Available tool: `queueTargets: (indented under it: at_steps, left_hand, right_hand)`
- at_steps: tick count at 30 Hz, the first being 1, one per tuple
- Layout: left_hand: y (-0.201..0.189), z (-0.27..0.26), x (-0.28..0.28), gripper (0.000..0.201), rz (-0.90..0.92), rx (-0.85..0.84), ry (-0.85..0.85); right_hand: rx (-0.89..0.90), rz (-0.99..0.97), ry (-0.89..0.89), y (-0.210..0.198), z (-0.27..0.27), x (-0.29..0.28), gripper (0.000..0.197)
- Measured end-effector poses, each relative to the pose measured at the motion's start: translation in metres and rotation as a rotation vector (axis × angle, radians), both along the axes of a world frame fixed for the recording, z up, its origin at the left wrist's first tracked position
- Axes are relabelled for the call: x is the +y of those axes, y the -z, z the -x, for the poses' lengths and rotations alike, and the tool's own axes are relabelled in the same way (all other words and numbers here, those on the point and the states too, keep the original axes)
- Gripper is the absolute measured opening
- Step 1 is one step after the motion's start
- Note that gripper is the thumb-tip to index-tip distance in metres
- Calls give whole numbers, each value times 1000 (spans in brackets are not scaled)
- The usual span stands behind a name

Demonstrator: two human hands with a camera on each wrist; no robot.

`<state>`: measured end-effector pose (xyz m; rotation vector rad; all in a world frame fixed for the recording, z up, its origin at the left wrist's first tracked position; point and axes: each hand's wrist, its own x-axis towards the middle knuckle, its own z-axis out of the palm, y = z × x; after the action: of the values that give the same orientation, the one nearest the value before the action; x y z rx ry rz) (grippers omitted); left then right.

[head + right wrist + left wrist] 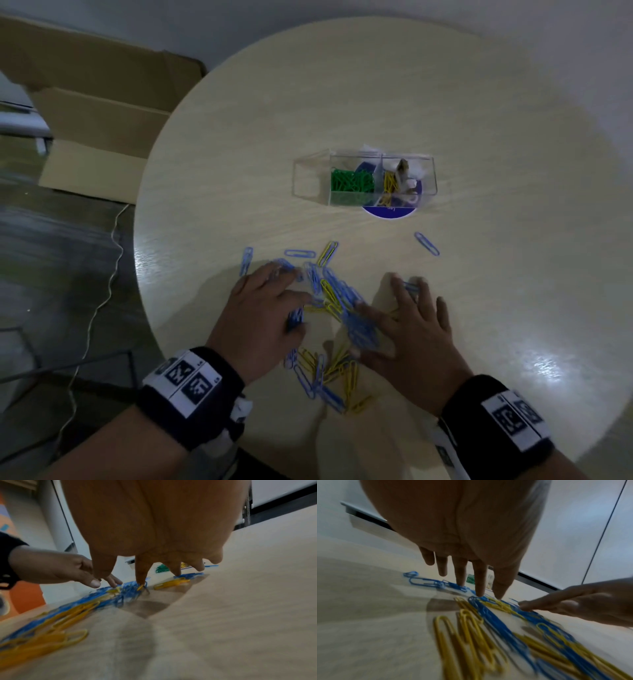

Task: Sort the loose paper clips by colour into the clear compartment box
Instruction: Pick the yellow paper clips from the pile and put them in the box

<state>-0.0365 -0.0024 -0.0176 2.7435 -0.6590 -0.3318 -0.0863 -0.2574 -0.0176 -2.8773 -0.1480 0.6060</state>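
Between both hands' flat, spread fingers (274, 274) lies the mixed blue-and-yellow wire paper clips (337, 301) pile; clear compartment box (380, 180) sits beyond.

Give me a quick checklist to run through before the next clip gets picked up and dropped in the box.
1. Box open on top, in front of hands: ok.
2. Green clips sorted, none in pile: ok.
3. Pile mixes blue and yellow, tangled: not ok.
4. Left hand and right hand flat on pile, holding nothing: ok.
5. Stray blue clip lies apart, easy to take: ok.
6. Free compartment for blue: cannot tell.
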Motion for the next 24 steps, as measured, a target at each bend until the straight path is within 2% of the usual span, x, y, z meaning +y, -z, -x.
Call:
queueTargets:
  at_steps: [3,5,7,10,13,16,21,24]
  left_hand:
    - [-3,-17,-1,22,79,-129,-147]
    - [-4,-33,-11,15,100,-193,-166]
    - [-2,-48,-27,14,106,-184,-132]
    - [3,-66,-45,11,44,-47,-154]
    - [3,-78,-50,9,18,58,-219]
    - [2,-85,-47,9,76,154,-302]
    - [-6,-89,-38,12,248,234,-354]
    - [-13,-91,-31,8,353,194,-450]
  right_hand:
    - [-76,-145,117,-8,-1,-8,58]
    - [-228,-246,180,-9,-11,-13,39]
    - [-331,-297,191,-8,-26,-12,29]
    - [-310,-288,152,-4,-42,-1,30]
    - [-276,-199,221,2,-44,-2,33]
    - [-271,-169,304,8,-39,-12,33]
    - [-247,-155,313,17,-36,-26,29]
    - [-265,-213,333,20,-40,-31,30]
